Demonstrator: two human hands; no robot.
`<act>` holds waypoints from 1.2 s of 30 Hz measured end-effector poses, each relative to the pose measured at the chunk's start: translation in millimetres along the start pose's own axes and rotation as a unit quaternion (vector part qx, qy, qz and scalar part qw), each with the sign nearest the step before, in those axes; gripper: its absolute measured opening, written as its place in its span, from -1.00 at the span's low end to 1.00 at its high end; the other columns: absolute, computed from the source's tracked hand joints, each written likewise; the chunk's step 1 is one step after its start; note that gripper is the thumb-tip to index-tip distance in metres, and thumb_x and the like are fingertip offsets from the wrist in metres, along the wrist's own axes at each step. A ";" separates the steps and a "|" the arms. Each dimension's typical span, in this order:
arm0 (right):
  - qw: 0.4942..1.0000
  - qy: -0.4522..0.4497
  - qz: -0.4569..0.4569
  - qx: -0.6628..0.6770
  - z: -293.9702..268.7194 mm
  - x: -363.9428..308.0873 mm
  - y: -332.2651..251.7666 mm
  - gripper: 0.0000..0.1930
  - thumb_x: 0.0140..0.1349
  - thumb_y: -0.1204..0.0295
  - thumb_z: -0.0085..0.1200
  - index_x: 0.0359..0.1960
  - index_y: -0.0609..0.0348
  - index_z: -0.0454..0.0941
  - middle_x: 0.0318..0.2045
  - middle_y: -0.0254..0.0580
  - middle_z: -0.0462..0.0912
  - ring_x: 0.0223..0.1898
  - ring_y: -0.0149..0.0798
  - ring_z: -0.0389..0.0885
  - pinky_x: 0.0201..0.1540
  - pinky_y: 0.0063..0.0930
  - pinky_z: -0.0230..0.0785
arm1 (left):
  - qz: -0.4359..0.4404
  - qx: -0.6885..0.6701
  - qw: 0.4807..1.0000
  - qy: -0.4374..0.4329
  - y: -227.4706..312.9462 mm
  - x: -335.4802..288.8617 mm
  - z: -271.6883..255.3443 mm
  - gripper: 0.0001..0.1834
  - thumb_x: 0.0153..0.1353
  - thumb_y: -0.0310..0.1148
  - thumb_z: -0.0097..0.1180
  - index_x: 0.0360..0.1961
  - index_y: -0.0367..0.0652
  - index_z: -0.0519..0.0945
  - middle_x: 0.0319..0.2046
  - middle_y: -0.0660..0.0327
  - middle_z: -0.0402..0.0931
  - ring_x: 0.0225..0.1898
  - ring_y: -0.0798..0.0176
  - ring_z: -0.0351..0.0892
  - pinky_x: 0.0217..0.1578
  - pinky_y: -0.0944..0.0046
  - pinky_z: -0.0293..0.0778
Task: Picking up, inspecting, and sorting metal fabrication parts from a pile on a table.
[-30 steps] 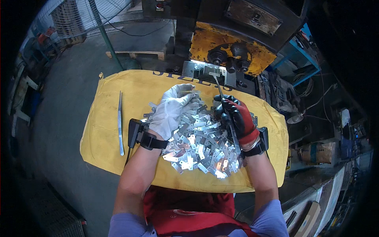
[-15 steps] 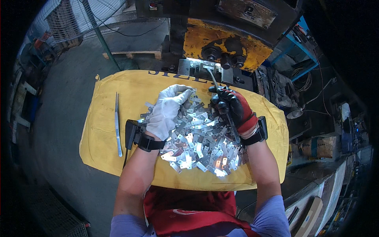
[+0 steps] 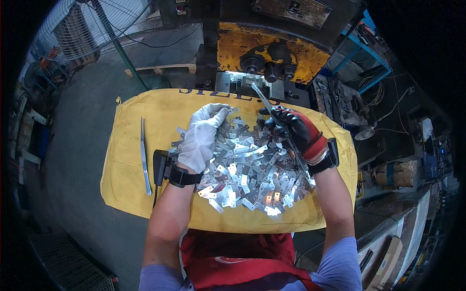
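My left hand [image 3: 203, 133], in a white glove, is closed with its fingertips pinching a small flat metal piece [image 3: 233, 110] above the far side of a heap of similar metal pieces [image 3: 252, 165]. My right hand [image 3: 293, 128], in a black and red glove, is wrapped around long metal tweezers [image 3: 266, 101]. Their tip points away from me, in front of the lit die [image 3: 250, 86] of a press. Whether the tweezers' tip grips anything is too small to tell. Another pair of tweezers [image 3: 144, 155] lies on the yellow sheet [image 3: 126, 179], left of my left hand.
The press's worn yellow and black ram [image 3: 272, 53] hangs above the die. A wire-caged fan [image 3: 92, 24] stands at the far left, near a wooden pallet [image 3: 162, 69]. Blue shelving [image 3: 361, 63] and a lamp [image 3: 364, 133] are on the right.
My right hand has shifted right and slightly toward me, drawing the tweezers' tip back from the die. The metal piece in my left fingertips now shows more clearly. The view has shifted slightly.
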State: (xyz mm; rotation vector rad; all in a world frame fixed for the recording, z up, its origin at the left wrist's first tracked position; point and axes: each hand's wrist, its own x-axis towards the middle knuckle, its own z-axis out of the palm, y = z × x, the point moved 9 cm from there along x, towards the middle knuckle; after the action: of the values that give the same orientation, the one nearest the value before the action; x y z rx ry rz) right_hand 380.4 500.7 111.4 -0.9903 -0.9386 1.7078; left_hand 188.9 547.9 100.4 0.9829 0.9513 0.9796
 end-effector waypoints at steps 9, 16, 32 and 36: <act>0.997 0.001 -0.037 -0.068 7.1 0.4 -3.2 -0.61 0.32 0.25 -0.17 -0.03 0.32 0.46 -0.36 -0.31 0.58 -0.42 -0.55 0.50 -0.37 -0.76 0.34 | 0.001 -0.038 0.999 -0.027 0.2 0.2 6.8 -0.84 0.21 -0.44 0.06 -0.21 -0.26 0.55 -0.40 0.28 0.55 -0.50 0.47 0.46 -0.47 0.50 0.40; 1.000 0.020 -0.001 0.011 7.1 -16.4 9.4 -0.61 0.32 0.29 -0.19 0.02 0.37 0.39 -0.38 -0.27 0.59 -0.46 -0.50 0.51 -0.39 -0.70 0.36 | -0.016 -0.093 0.996 0.000 0.9 0.1 5.5 -0.82 0.24 -0.45 0.00 -0.17 -0.28 0.52 -0.43 0.20 0.55 -0.46 0.39 0.52 -0.43 0.43 0.49; 0.998 0.068 0.006 0.006 7.7 -10.9 9.3 -0.67 0.29 0.26 -0.07 -0.10 0.29 0.48 -0.46 -0.32 0.58 -0.56 -0.57 0.49 -0.53 -0.75 0.32 | -0.022 -0.032 0.999 0.001 6.2 -4.7 4.7 -0.79 0.13 -0.32 0.18 -0.36 -0.25 0.50 -0.59 0.27 0.51 -0.58 0.45 0.47 -0.53 0.48 0.38; 0.994 0.021 -0.055 -0.090 -1.7 5.6 3.2 -0.67 0.31 0.30 -0.15 -0.05 0.30 0.44 -0.41 -0.30 0.59 -0.52 -0.58 0.50 -0.50 -0.78 0.34 | -0.030 -0.031 0.999 -0.004 5.2 -4.1 5.6 -0.88 0.19 -0.40 0.09 -0.32 -0.24 0.50 -0.51 0.24 0.52 -0.52 0.43 0.50 -0.49 0.46 0.42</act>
State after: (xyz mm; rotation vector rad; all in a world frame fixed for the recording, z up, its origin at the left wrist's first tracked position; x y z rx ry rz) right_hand 379.4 505.3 106.8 -1.0675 -1.1133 1.5253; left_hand 192.0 544.1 107.5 0.9019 0.9333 0.9487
